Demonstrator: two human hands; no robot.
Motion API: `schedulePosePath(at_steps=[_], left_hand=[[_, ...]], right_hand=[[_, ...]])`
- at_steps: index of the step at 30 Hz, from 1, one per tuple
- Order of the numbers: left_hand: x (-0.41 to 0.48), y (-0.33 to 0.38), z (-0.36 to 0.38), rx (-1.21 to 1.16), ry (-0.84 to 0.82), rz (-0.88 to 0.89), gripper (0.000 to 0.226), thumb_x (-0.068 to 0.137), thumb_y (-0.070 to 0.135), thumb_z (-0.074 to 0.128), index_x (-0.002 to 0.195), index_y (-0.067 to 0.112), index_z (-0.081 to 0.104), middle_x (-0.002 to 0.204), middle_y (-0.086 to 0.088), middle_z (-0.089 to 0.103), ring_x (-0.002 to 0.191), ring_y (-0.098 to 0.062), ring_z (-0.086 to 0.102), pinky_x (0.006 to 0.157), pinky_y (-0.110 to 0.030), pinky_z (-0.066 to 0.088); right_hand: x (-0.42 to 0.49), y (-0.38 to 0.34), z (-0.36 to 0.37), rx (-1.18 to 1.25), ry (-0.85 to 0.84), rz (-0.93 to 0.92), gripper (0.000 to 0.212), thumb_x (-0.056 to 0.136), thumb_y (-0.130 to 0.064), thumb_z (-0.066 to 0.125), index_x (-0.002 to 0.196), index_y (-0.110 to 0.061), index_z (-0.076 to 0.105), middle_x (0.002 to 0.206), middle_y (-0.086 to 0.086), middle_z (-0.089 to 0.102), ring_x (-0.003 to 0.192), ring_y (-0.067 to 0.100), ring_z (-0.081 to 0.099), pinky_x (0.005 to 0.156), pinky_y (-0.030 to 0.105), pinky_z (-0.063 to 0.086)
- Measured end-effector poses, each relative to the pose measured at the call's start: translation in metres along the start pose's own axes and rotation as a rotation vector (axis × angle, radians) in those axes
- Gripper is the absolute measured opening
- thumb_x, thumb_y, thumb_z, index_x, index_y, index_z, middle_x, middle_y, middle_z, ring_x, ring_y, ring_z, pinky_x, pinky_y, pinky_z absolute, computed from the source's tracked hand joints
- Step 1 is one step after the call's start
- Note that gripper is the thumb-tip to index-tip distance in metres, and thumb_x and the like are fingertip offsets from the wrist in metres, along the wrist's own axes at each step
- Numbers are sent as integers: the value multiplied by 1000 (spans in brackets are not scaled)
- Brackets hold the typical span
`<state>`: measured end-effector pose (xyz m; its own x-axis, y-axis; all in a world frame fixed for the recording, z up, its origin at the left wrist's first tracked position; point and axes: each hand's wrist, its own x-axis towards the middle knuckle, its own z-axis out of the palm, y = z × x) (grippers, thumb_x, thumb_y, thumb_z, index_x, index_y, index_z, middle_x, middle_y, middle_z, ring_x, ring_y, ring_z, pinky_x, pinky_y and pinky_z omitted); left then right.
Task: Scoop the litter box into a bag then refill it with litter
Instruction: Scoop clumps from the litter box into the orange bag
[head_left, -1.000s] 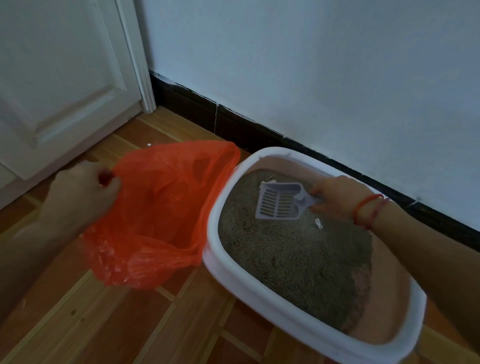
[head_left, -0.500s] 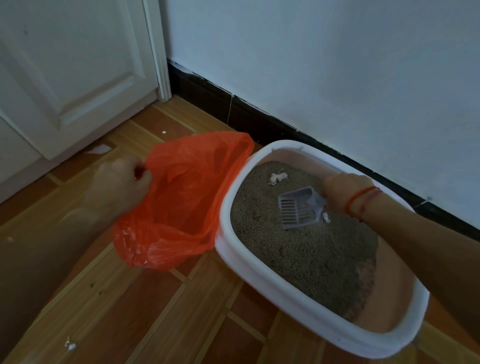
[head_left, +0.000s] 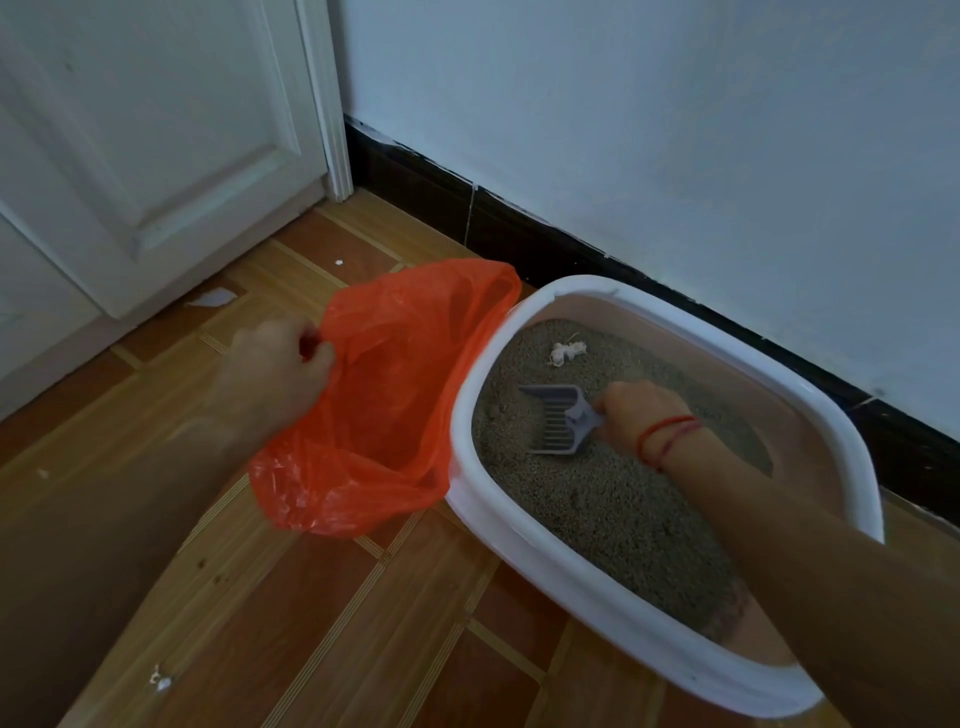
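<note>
Our left hand (head_left: 275, 374) is pinching the orange plastic bag (head_left: 384, 426) open, our right hand (head_left: 641, 415) gripping the grey slotted scoop (head_left: 553, 421); if the bag's mouth is sagging, we are risking spilled litter (head_left: 597, 499).

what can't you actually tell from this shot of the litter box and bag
Head view, the only one:
- bottom of the bag and any contents: hidden by its own folds
- handle of the scoop: wrapped in the right hand
- right end of the litter box: covered by the right forearm
- white clump on the litter: too small to identify
</note>
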<state>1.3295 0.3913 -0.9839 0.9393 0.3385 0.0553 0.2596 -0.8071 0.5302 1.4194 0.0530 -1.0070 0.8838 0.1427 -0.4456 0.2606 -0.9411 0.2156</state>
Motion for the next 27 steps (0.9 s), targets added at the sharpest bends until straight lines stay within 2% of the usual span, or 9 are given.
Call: schedulePosePath(at_steps=[4,7,12,17,20,23,27], left_hand=[[1,0,1,-12,15,-8,15,96,24,56,94,13,65,84,0,62,67,-5,53,55,-18,35],[2,-1,2,-24,10,-26,14,97,24,55,95,13,64,83,1,60,67,-2,52,54,-16,33],[2,-1,6,-42,14,-28,19,97,24,55,101,9,66,90,-3,63,69,-3,53,54,-16,34],[4,-4,6,-44,23,-27,18,97,24,56,99,10,67,88,-2,63,68,-3,52,55,-16,34],[5,-7,5,-39,25,-41,20,97,25,56,101,9,67,89,-2,61,71,-8,54,56,-16,34],[4,-8,5,-37,21,-37,20,97,25,55,102,9,67,92,-3,62,70,-5,52,56,-15,34],[4,-8,2,-46,7,-27,21,98,24,55,106,8,66,96,-3,63,82,-13,57,58,-15,35]], right_hand=[[1,-13,6,34,17,-14,19,93,-30,55,101,-17,66,86,4,65,80,23,64,81,41,57],[1,-20,12,96,38,-8,18,91,-32,56,101,-20,66,88,4,67,80,23,66,78,39,58],[-2,-25,25,348,24,-53,19,88,-33,60,103,-25,70,93,5,69,87,26,66,84,38,55],[-6,-16,37,589,25,-60,26,88,-31,67,114,-29,71,96,0,70,86,18,62,82,31,52],[-9,-7,38,675,58,-47,31,89,-28,67,120,-28,68,94,-4,65,86,14,59,80,27,47],[-13,8,36,755,94,-19,33,87,-25,70,121,-26,68,98,-2,68,85,13,59,79,26,44],[-16,30,34,809,108,60,39,86,-26,71,125,-23,65,98,-2,67,78,11,59,78,27,46]])
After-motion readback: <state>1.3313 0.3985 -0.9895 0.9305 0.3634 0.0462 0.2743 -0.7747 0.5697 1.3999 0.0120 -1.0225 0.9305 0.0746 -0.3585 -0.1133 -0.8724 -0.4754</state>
